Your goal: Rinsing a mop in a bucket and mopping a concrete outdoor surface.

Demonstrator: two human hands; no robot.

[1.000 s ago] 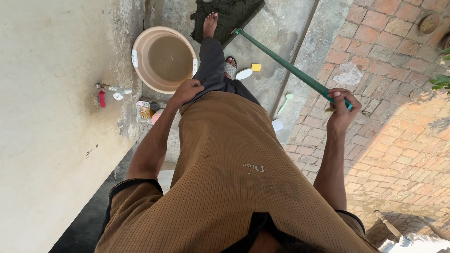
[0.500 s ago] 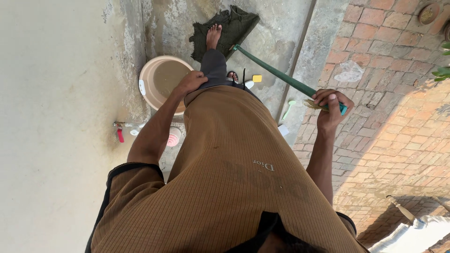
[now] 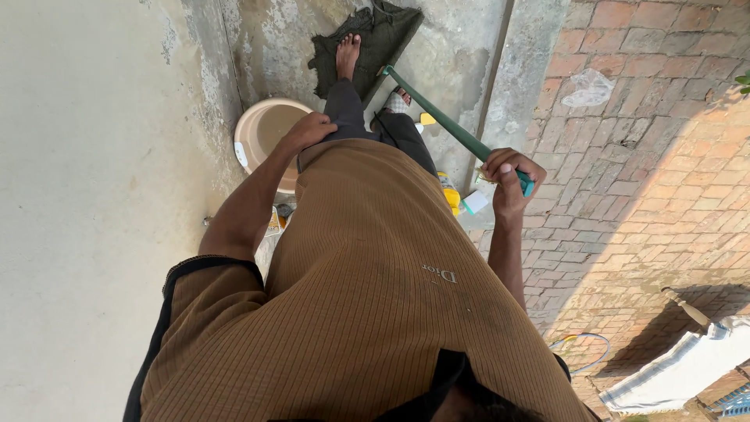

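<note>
Concrete floor [image 3: 461, 47] meets red brick paving [image 3: 648, 156] on the right. Near the wall sits a beige plastic basin [image 3: 262, 137], just beside the left hand [image 3: 308, 129], which rests curled on the person's hip, holding nothing. A dark green cloth [image 3: 387, 35] lies under the bare foot [image 3: 347, 55]. The green handle [image 3: 445, 121] slants from the cloth up into the right hand [image 3: 509, 173], fingers wrapped tight round its top end.
</note>
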